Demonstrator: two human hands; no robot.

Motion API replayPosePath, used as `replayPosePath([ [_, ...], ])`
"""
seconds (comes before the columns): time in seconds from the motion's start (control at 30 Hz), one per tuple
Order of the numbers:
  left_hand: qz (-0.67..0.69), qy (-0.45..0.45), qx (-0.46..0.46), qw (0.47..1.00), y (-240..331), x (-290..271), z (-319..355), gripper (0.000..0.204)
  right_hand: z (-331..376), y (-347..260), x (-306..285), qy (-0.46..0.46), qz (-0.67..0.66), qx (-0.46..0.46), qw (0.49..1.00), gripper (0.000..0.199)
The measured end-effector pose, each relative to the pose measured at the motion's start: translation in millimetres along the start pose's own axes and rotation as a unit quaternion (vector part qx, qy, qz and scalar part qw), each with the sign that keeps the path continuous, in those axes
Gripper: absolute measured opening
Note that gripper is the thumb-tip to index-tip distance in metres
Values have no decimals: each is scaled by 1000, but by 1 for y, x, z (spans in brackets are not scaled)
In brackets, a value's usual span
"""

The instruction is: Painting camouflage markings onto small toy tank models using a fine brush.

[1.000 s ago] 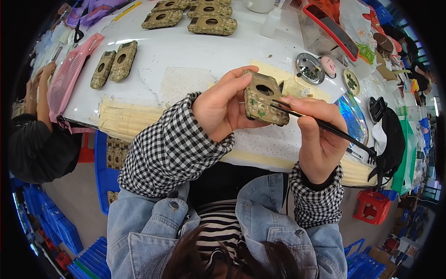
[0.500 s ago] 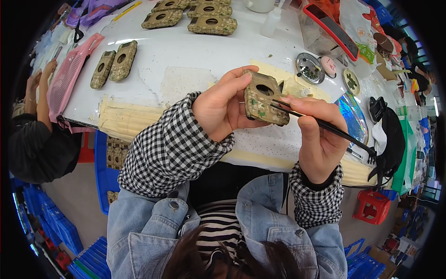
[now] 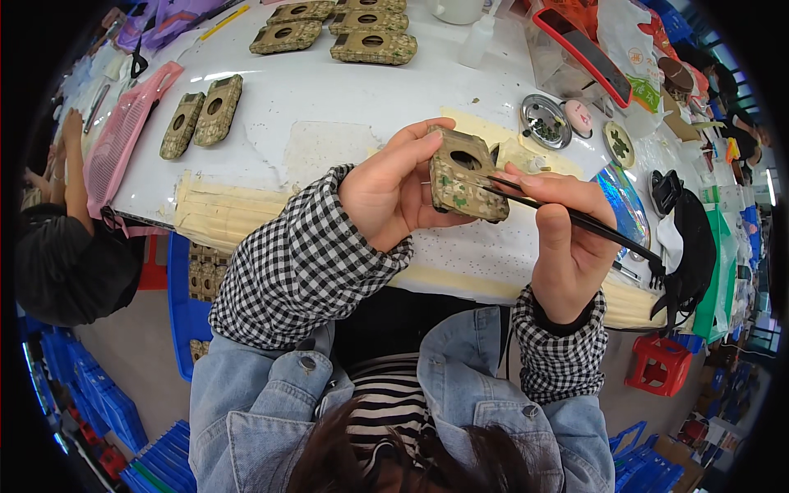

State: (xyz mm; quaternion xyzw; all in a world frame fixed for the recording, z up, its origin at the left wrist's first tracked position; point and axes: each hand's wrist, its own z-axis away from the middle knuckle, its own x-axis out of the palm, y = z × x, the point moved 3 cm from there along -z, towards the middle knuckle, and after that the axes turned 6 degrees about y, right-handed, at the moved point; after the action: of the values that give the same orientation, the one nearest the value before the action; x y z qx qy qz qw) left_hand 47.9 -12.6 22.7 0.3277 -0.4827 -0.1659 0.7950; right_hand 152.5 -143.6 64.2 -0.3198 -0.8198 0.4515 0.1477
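My left hand (image 3: 390, 185) grips a camouflage-patterned toy tank hull (image 3: 462, 191) by its left side, thumb on the far end. The hull is tilted, with a round dark hole in its top. My right hand (image 3: 573, 238) closes on black tweezers (image 3: 600, 228), whose tips point left at the hull's near right edge. Whether the tips touch the surface or hold a small piece, I cannot tell. Right of the hull lie a round metal dish (image 3: 545, 122) with small dark green bits and a pale round lid (image 3: 618, 144) bearing green pieces.
Two more hulls (image 3: 215, 111) lie at the left, and several stand in rows (image 3: 374, 47) at the back. A red-cased phone (image 3: 582, 57) leans at the back right. A pink mesh basket (image 3: 131, 135) borders another person's arm (image 3: 76, 168). A blue crate (image 3: 182, 320) sits below the table edge.
The tweezers and my right hand have shifted very slightly to the right. My left hand keeps the hull in nearly the same place. At the far left, the other person's hands have moved.
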Motion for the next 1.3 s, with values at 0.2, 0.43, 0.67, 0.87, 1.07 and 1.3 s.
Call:
replayPosePath([
  [0.2,-5,2,1,1000,1,0,1,43,-1,1,1,-10,16,-13,1000,15],
  [0.43,-5,-3,-2,1000,0,-1,0,42,0,2,1,-10,16,-10,1000,15],
  [0.67,-2,-3,1,1000,0,-1,0,42,-1,2,2,-15,25,-19,999,14],
  [0.87,-2,0,0,1000,1,0,1,42,-1,2,2,-15,22,-19,999,14],
  [1.07,0,4,1,1000,0,-1,0,42,1,0,1,-1,26,-24,999,18],
  [1.3,17,-14,2,1000,-1,-2,-2,39,11,-25,-5,33,-50,-59,996,27],
])
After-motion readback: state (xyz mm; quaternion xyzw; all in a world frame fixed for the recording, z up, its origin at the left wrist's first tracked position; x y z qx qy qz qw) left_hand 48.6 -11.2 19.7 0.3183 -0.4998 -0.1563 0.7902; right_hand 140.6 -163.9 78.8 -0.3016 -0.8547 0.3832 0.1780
